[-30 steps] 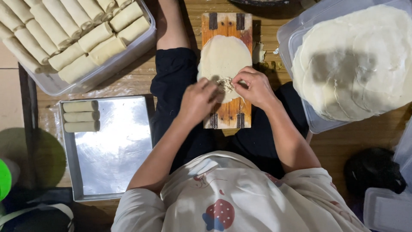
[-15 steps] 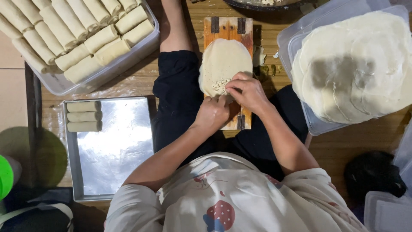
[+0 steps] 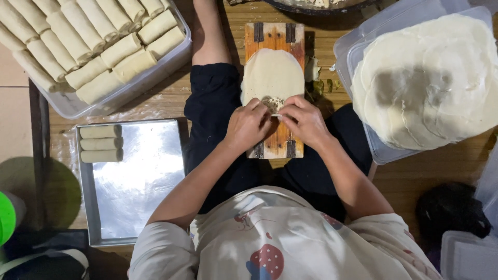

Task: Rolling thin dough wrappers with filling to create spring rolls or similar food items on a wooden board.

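— What's the person doing from where you stand?

— Sitting on the wooden floor (image 3: 155,101) with a small wooden board (image 3: 275,39) across the lap. A round, pale wrapper (image 3: 272,75) lies flat on it, and a little mound of filling (image 3: 271,103) sits at its near edge.

— And the hands?

— Both are down at that near edge. The left hand (image 3: 248,124) has its fingers curled in, tips pinching the wrapper's rim beside the filling. The right hand (image 3: 306,122) mirrors it, fingers bent and pressed on the rim from the other side. The 2 hands nearly touch.

— What else is around?

— To the person's left, a metal tray (image 3: 135,207) holding 3 finished rolls (image 3: 101,143) stacked at its far corner. Beyond it, a clear plastic tub (image 3: 129,91) packed with many more rolls. To the right, another clear container (image 3: 373,145) with a stack of flat wrappers (image 3: 430,78).
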